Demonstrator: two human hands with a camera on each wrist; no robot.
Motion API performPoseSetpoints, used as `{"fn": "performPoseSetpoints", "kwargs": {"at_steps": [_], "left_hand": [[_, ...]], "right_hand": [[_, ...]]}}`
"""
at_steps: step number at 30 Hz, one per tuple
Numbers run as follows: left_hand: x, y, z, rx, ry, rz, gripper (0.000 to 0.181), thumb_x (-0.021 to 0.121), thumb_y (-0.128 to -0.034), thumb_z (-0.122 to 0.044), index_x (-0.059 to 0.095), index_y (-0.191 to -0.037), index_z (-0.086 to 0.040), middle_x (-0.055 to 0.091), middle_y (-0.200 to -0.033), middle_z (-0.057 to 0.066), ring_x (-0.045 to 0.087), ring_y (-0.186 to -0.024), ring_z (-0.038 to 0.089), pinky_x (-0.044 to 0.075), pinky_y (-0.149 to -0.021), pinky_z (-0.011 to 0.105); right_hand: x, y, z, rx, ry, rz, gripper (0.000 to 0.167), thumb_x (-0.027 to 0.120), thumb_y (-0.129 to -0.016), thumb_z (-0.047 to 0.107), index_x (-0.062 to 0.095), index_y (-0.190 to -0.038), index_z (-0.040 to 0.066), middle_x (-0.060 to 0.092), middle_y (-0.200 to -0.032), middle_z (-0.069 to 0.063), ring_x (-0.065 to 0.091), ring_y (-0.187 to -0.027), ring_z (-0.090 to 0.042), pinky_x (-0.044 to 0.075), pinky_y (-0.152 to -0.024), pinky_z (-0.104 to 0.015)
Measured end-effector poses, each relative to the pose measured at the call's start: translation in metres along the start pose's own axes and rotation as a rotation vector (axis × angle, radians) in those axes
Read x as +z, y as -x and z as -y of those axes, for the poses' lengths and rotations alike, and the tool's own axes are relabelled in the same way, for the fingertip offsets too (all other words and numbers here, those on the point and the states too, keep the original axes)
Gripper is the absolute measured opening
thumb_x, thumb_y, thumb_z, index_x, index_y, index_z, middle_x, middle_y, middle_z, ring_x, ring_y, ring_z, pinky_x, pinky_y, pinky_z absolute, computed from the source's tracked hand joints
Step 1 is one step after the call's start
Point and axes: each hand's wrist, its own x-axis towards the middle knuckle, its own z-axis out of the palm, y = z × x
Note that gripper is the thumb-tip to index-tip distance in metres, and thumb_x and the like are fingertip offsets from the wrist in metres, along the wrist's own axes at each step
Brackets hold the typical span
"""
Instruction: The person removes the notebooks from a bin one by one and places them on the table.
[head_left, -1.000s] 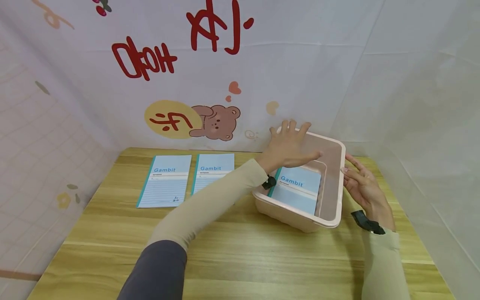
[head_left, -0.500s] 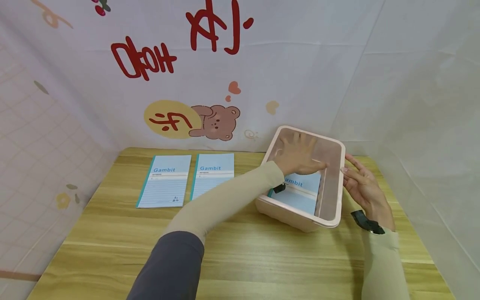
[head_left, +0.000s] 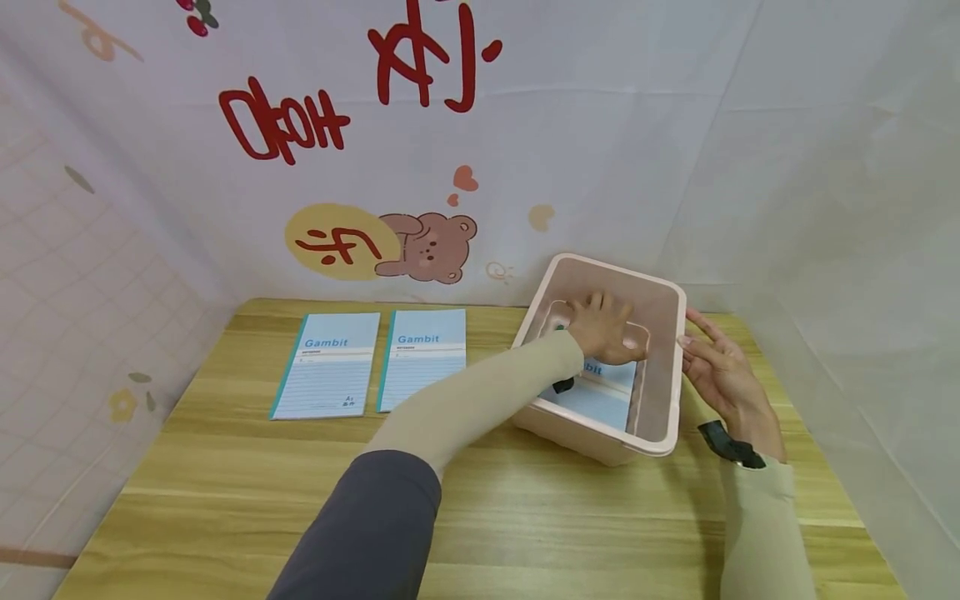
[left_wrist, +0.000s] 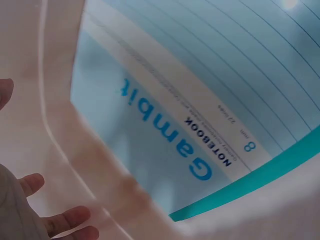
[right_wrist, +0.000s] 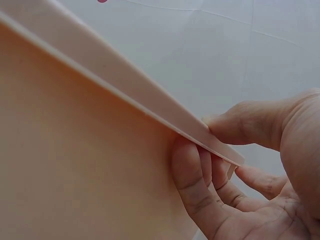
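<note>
A pale pink plastic storage bin [head_left: 600, 446] stands at the right back of the table, with a light blue Gambit notebook [head_left: 600, 404] lying on its floor. My left hand [head_left: 600, 329] reaches inside over the notebook's top end, fingers spread and holding nothing. In the left wrist view its fingertips [left_wrist: 70, 220] are seen beside the notebook [left_wrist: 165, 110], near the bin's inner wall; whether they touch the bin is unclear. On the right side, my right hand [head_left: 723, 371] pinches the bin's rim [right_wrist: 150, 102], thumb on top and fingers beneath.
Two more Gambit notebooks lie side by side to the left: an outer notebook [head_left: 326, 367] and an inner notebook [head_left: 422, 354], partly behind my left sleeve. A white printed cloth [head_left: 600, 125] hangs behind the wooden table [head_left: 247, 500], with more cloth at both sides.
My left hand has moved from above the bin's back rim down into the bin, now covering part of the notebook. The right hand keeps its hold on the rim, and the bin stays in place.
</note>
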Motion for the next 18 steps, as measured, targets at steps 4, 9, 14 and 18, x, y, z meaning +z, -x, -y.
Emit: {"fn": "performPoseSetpoints", "kwargs": {"at_steps": [4,9,14,18], "left_hand": [[0.006,-0.003,-0.001,-0.01,0.003,0.025,0.088,0.039,-0.0903,-0.084,0.021,-0.161,-0.035,0.027,-0.163,0.004,0.025,-0.151,0.022,0.035,-0.115,0.06],[0.012,-0.01,-0.004,-0.025,-0.008,0.057,0.089,0.039,-0.09,-0.084,0.018,-0.163,-0.037,0.026,-0.164,0.003,0.024,-0.15,0.021,0.037,-0.115,0.059],[0.019,-0.008,-0.006,-0.039,0.023,0.099,0.091,0.043,-0.0897,-0.083,0.015,-0.163,-0.036,0.026,-0.164,0.001,0.024,-0.149,0.02,0.034,-0.117,0.057],[0.018,0.002,-0.007,-0.07,0.038,0.173,0.09,0.043,-0.0903,-0.082,0.015,-0.163,-0.037,0.025,-0.164,0.002,0.026,-0.15,0.02,0.034,-0.118,0.054]], "right_hand": [[0.0,-0.001,-0.001,-0.002,0.017,-0.007,0.06,0.032,-0.104,-0.014,0.01,-0.156,0.006,0.065,-0.123,-0.014,0.073,-0.101,-0.022,0.06,-0.084,-0.029],[-0.001,-0.001,-0.001,-0.007,0.014,-0.006,0.061,0.032,-0.104,-0.015,0.009,-0.156,0.006,0.066,-0.123,-0.015,0.072,-0.103,-0.022,0.06,-0.085,-0.029],[-0.001,-0.001,-0.001,-0.002,0.012,0.002,0.06,0.032,-0.103,-0.015,0.012,-0.155,0.006,0.069,-0.121,-0.015,0.073,-0.105,-0.023,0.06,-0.086,-0.03],[-0.001,-0.001,0.0,0.001,0.013,-0.004,0.059,0.033,-0.104,-0.015,0.013,-0.155,0.006,0.07,-0.12,-0.015,0.073,-0.104,-0.023,0.06,-0.086,-0.03]]}}
